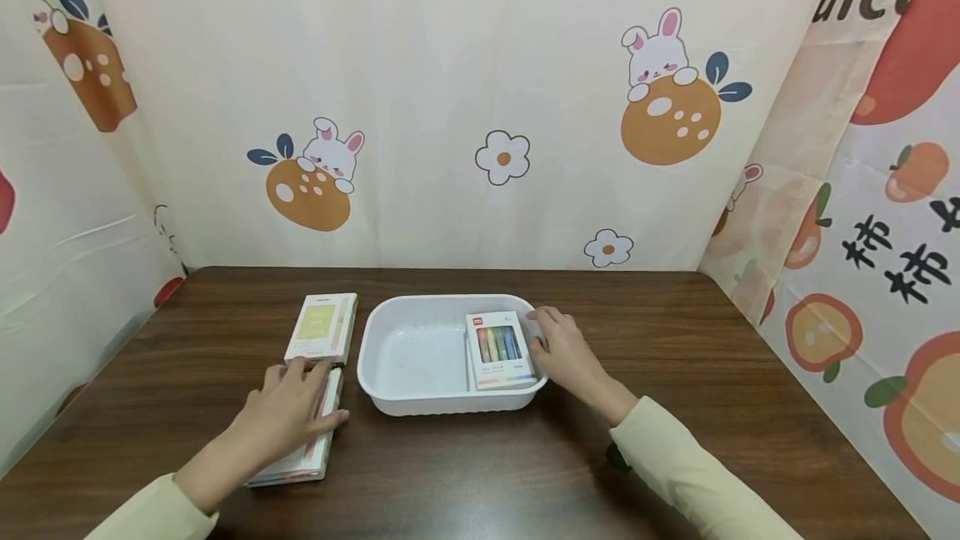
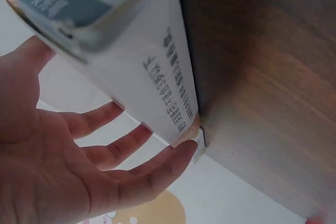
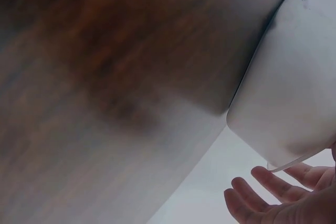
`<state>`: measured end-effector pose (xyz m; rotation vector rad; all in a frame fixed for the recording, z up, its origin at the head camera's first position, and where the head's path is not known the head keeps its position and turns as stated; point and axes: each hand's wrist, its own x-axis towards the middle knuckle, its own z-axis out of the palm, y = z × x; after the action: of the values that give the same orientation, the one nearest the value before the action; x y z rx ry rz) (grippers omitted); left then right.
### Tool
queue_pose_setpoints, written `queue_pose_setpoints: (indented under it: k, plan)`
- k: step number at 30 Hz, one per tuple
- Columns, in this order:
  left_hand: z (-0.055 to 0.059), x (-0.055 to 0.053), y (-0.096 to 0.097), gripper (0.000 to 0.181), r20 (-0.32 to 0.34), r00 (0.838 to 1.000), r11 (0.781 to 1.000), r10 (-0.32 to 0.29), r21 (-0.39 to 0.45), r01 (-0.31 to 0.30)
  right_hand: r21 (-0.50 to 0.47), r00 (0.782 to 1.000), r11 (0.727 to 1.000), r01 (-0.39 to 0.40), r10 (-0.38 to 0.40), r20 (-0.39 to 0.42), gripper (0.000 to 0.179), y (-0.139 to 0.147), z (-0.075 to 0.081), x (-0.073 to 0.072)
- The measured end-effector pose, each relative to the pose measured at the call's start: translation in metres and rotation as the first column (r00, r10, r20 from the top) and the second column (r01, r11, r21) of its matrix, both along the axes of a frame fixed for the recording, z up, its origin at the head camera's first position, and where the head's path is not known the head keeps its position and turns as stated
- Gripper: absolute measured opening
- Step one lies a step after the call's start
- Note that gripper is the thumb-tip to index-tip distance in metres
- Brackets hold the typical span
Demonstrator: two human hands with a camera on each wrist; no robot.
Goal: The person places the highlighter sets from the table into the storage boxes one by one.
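Observation:
My left hand (image 1: pixel 281 411) lies over the nearer stack of flat white boxes (image 1: pixel 318 448) at the left, its fingers spread and slightly bent. In the left wrist view, the fingertips (image 2: pixel 184 156) touch the edge of a white box (image 2: pixel 152 72) with printed text; the left hand (image 2: pixel 63 156) does not visibly wrap round it. At the right rim of a white plastic basin (image 1: pixel 412 357) rests my right hand (image 1: pixel 566 352), fingers loosely bent. Inside the basin's right side lies a white box of coloured sticks, perhaps crayons (image 1: pixel 500 352), on top of another white box.
Behind the left stack lie white boxes (image 1: pixel 318 327), the top one with a yellow-green panel. Everything stands on a dark brown wooden table (image 1: pixel 465 482). Printed cloth (image 1: pixel 450 65) hangs along the back and both sides.

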<state>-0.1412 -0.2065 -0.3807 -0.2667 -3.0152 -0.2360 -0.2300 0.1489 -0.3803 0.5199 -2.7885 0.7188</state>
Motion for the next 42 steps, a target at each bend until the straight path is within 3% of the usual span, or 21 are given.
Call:
queue_pose_setpoints:
  k: [8, 18, 34, 42]
  plan:
    - [-0.0048, 0.0036, 0.0028, 0.066, -0.016, 0.999, 0.999, 0.032, 0.021, -0.032, 0.01, 1.0, 1.0, -0.008, 0.009, -0.026, 0.035, 0.0002, -0.0001, 0.0002]
    - [-0.0076, 0.0047, 0.0047, 0.065, 0.032, 0.997, 0.996, 0.064, 0.058, -0.066, 0.018, 1.0, 1.0, -0.001, 0.002, -0.013, 0.035, 0.0, -0.0005, 0.001]
    - [-0.0038, 0.0032, 0.0082, 0.064, 0.024, 0.992, 0.988, 0.124, 0.087, -0.126, 0.036, 0.999, 0.999, -0.006, 0.007, -0.033, 0.034, -0.0007, -0.0001, 0.0005]
    - [-0.0011, 0.0009, 0.0075, 0.066, 0.046, 0.992, 0.988, 0.113, 0.1, -0.117, 0.046, 1.0, 0.999, 0.0, 0.001, -0.024, 0.035, -0.0007, 0.0005, 0.0003]
